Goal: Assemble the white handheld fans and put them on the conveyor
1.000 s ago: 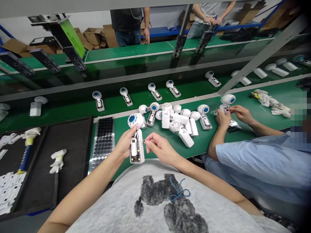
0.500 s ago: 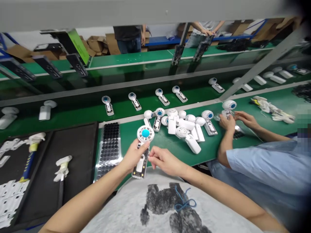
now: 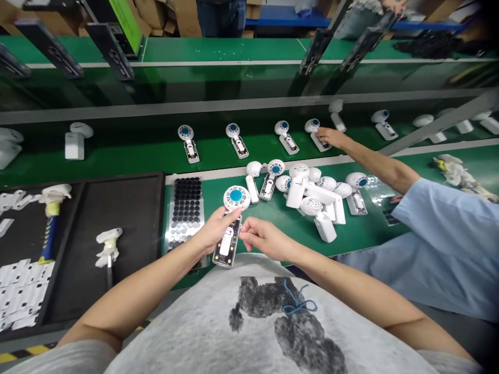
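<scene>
My left hand (image 3: pixel 212 228) is wrapped round the neck of a white handheld fan (image 3: pixel 226 248), thumb on top. Its round head has a blue centre, and the clear lower casing shows a dark circuit board with a white block. Against the right edge of this casing, my right hand (image 3: pixel 267 238) is closed with its fingertips pinched. Whatever is between those fingertips is too small to make out. Beyond my hands, a pile of white fans (image 3: pixel 312 197) lies on the green bench. To the left is a clear sheet of round black stickers (image 3: pixel 187 200).
A black tray (image 3: pixel 140 208) at left holds white plastic parts (image 3: pixel 23 291) and two hammers, one blue-handled (image 3: pixel 49 234), with wrapped heads. More fans (image 3: pixel 237 140) lie along the green line behind. From the right, a co-worker's hand (image 3: pixel 331 137) reaches a fan there.
My view has tilted down and shifted. Both my hands stay at the same fan, almost unmoved. The co-worker's hand has gone from the bench up to a fan on the line.
</scene>
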`<state>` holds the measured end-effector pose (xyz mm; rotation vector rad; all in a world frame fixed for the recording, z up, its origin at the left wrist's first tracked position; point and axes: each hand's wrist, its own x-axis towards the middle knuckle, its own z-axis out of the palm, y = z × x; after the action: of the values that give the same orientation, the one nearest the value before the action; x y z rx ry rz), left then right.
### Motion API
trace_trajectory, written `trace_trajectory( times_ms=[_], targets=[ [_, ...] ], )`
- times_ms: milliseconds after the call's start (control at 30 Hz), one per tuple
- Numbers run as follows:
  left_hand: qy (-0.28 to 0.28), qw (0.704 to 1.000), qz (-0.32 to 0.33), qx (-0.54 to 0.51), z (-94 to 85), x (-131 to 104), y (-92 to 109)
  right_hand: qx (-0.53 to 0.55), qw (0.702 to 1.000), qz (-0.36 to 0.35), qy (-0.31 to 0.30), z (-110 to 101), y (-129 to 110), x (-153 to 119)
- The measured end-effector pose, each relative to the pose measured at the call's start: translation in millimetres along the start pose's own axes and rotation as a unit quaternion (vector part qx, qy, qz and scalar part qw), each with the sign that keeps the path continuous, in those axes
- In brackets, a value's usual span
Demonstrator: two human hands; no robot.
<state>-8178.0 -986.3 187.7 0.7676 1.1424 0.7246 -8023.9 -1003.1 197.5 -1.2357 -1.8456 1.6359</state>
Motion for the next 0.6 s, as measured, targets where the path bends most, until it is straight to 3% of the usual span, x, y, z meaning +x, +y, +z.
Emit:
trace_trajectory(
  times_ms=[100, 200, 300, 367, 467, 600],
  targets=[
    [0.062, 0.997, 0.049, 0.024, -43.4, 24, 15, -0.009, 0.999, 0.025, 0.03, -9, -1, 3],
    [0.175, 0.977, 0.099, 0.066, -117.8, 64, 43, 0.026, 0.993, 0.086, 0.074, -22, 4, 2],
    [0.235, 0.959, 0.121, 0.107, -197.7, 107, 81, 0.048, 0.987, 0.131, 0.082, -28, 10, 6],
    [0.265, 0.946, 0.134, 0.13, -238.8, 134, 105, 0.057, 0.985, 0.146, 0.076, -25, 14, 9],
    [0.307, 0.925, 0.138, 0.176, -275.5, 172, 131, 0.064, 0.982, 0.161, 0.081, -20, 22, 14],
    [0.35, 0.893, 0.141, 0.244, -295.5, 214, 141, 0.065, 0.974, 0.191, 0.106, -20, 39, 20]
  ],
)
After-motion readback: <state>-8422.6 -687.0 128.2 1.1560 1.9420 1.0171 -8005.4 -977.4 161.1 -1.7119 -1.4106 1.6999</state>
